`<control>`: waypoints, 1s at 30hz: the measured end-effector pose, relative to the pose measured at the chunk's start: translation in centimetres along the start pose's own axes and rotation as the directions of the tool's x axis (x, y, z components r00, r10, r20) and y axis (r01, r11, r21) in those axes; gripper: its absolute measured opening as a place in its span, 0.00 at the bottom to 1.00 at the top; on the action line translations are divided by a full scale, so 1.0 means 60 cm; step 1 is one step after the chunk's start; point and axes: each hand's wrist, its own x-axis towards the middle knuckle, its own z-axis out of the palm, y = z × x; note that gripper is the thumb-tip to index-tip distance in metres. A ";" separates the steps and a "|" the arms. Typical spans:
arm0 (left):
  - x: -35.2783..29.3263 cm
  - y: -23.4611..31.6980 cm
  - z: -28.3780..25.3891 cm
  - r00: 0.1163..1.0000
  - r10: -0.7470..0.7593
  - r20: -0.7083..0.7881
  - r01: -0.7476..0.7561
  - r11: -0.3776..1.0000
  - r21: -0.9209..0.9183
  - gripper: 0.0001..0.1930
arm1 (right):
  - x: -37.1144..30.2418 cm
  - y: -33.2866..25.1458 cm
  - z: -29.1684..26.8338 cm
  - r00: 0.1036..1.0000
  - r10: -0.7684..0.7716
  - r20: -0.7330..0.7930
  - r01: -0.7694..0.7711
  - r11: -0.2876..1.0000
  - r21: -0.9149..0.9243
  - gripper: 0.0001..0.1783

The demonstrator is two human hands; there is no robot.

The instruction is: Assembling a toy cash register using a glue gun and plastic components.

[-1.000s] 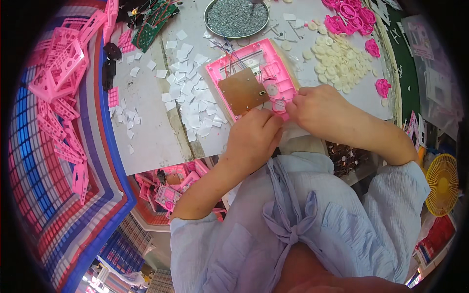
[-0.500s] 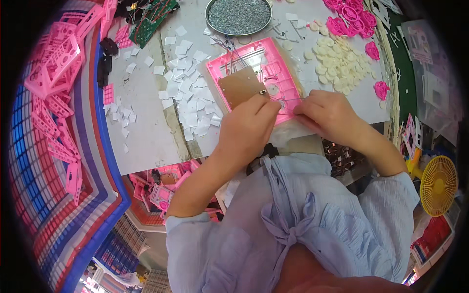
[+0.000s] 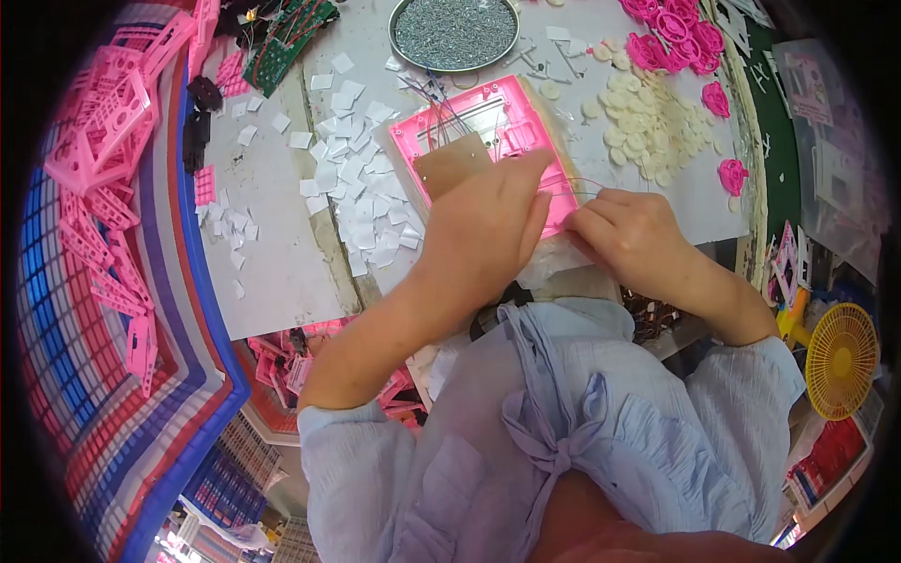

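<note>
A pink plastic housing (image 3: pixel 560 192) lies on the work table, its ribbed inside facing up. Over its left part rests a brown circuit board (image 3: pixel 450 164), with thin wires (image 3: pixel 441 113) running from its upper edge. My left hand (image 3: pixel 483 220) lies across the board's lower right part and the housing. Its fingers are bent and closed, but the tips and whatever they hold are hidden. At the housing's right edge my right hand (image 3: pixel 627 230) is closed in a pinch on a thin red wire (image 3: pixel 584 180) that arches up from the housing.
White paper squares (image 3: pixel 361 188) are scattered left of the housing. Beyond it stands a round metal tray (image 3: pixel 454 66) of small screws. Cream discs (image 3: pixel 648 122) and pink rings (image 3: pixel 671 38) lie on the right. A green circuit board (image 3: pixel 286 52) and pink frames (image 3: pixel 103 150) are at the left.
My left hand has come up and forward over the brown board, hiding more of it. The red wire now shows as an arc by my right hand, which has moved slightly.
</note>
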 end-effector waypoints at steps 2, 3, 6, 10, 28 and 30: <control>-0.031 -0.006 0.007 0.997 0.069 -0.033 -0.070 0.998 -0.010 0.14 | 0.009 -0.002 -0.007 0.997 -0.039 0.069 0.043 0.997 -0.056 0.06; -0.043 -0.006 0.011 0.997 0.080 -0.001 -0.080 0.997 0.022 0.14 | 0.013 -0.003 -0.008 0.993 -0.057 0.104 0.066 0.994 -0.084 0.05; -0.070 -0.011 0.021 0.991 0.112 0.074 -0.120 0.987 0.111 0.13 | 0.028 0.009 0.002 0.987 -0.082 0.136 0.092 0.993 -0.069 0.05; -0.083 -0.022 0.023 0.984 0.141 0.107 -0.155 0.978 0.137 0.15 | 0.021 0.060 0.016 0.996 -0.057 0.071 0.030 0.942 0.335 0.07; -0.086 -0.014 0.017 0.917 0.276 0.289 -0.369 0.864 0.343 0.27 | 0.051 0.017 -0.035 0.973 0.121 0.196 -0.138 0.987 0.080 0.19; -0.078 -0.012 0.022 0.923 0.267 0.278 -0.350 0.882 0.316 0.27 | 0.127 0.040 -0.023 0.987 0.156 -0.045 -0.147 0.976 0.163 0.14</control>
